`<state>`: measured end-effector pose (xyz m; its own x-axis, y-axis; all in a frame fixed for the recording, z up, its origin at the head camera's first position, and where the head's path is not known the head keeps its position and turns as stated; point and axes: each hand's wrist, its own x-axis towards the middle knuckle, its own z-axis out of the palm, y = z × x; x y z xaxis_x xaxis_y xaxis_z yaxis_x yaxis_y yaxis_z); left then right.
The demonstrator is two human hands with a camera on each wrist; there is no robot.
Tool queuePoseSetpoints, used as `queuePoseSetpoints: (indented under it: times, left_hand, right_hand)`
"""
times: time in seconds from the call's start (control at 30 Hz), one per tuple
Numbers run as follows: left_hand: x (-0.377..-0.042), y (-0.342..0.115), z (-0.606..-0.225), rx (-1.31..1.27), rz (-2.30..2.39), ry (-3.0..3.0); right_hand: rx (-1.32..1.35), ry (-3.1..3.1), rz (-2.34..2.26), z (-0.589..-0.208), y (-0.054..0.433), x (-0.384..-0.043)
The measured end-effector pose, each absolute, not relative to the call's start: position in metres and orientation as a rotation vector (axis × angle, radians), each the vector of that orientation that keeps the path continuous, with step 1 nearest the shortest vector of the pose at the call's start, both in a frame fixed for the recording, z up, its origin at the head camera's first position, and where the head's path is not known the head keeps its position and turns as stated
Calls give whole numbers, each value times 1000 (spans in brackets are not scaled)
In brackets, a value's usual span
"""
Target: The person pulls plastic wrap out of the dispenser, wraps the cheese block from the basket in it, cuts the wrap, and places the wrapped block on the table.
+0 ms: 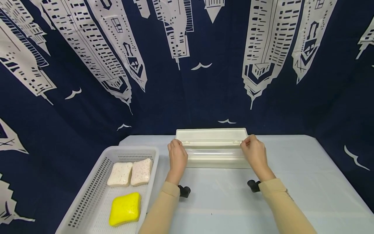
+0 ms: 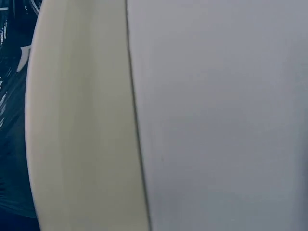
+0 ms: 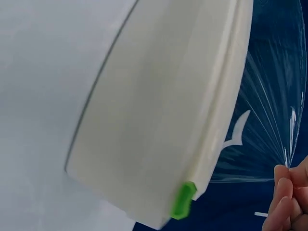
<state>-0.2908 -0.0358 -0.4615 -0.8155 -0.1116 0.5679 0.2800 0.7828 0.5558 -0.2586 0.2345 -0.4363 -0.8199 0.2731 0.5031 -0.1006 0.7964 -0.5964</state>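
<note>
A cream cling film dispenser (image 1: 217, 162) lies across the far part of the table, its lid (image 1: 211, 136) raised at the back. Clear cling film (image 3: 269, 120) stretches up from the dispenser, drawn into creases toward the right hand. My right hand (image 1: 255, 156) pinches one corner of the film between thumb and fingers, above the dispenser's right end. At the left end, my left hand (image 1: 177, 158) pinches the film's other corner; its fingertips are hidden in the left wrist view. A green slider piece (image 3: 184, 201) sits at the dispenser's end in the right wrist view.
On the left stands a white perforated basket (image 1: 87, 195). Inside are two pale, speckled, bread-slice-shaped pieces (image 1: 119, 174) and a yellow rounded block (image 1: 125, 209). A white cloth (image 1: 222, 201) covers the table. Behind it hangs a dark blue curtain (image 1: 198, 97) with a building print.
</note>
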Motion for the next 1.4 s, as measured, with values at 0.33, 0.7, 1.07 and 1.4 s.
queuePoseSetpoints:
  times: [0.33,0.7,1.07,1.4]
  left_hand:
    - [-289,-37,-423,-97,-1052,-2290]
    - [-301,-47,-369,-85,-1369,-2234]
    - [-315,-46,-323,-85,-1531,-2223]
    - [-309,-46,-285,-139,-1590,-2123]
  right_hand:
    - [-205,-2346,938,-401,237,-254]
    - [-228,-2207,1046,-357,235,-259]
    - [-231,-2169,1076,-322,240,-254]
    - [-162,-2018,1084,-290,241,-252]
